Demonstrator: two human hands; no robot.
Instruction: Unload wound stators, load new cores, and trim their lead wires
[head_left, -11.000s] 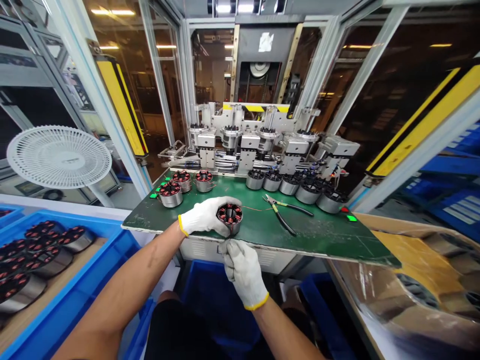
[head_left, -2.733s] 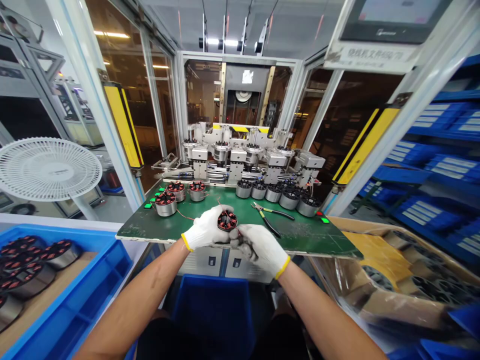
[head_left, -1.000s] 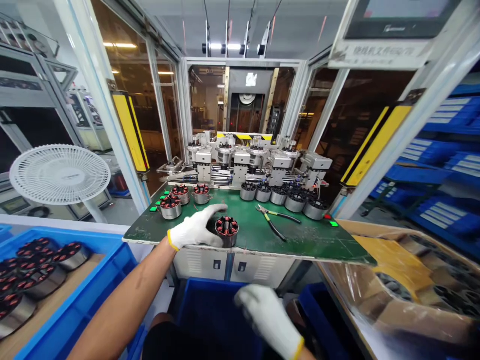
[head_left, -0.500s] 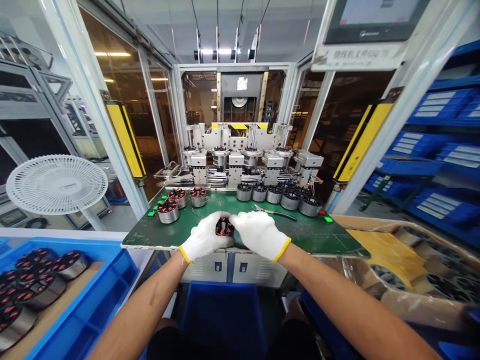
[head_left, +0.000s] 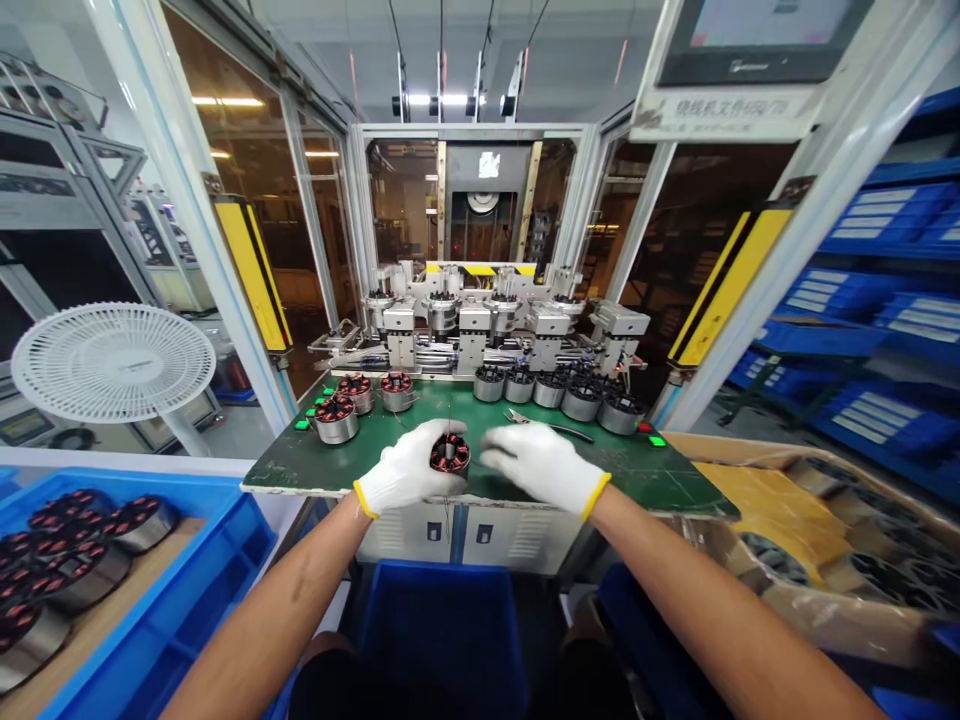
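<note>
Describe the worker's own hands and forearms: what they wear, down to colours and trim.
Both hands wear white knit work gloves: the left glove and the right glove, each with a yellow cuff hem. The left forearm and right forearm are bare, with no sleeves, bands or cables.

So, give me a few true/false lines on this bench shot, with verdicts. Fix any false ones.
1. The left hand holds a wound stator near the front edge of the green board. True.
2. The right hand grips the same stator. False: it is beside the stator, apart from it.
3. Pliers lie on the board, behind the right hand. True.
4. The blue tray of stators stands to the right of the board. False: it stands to the left of the board.
</note>
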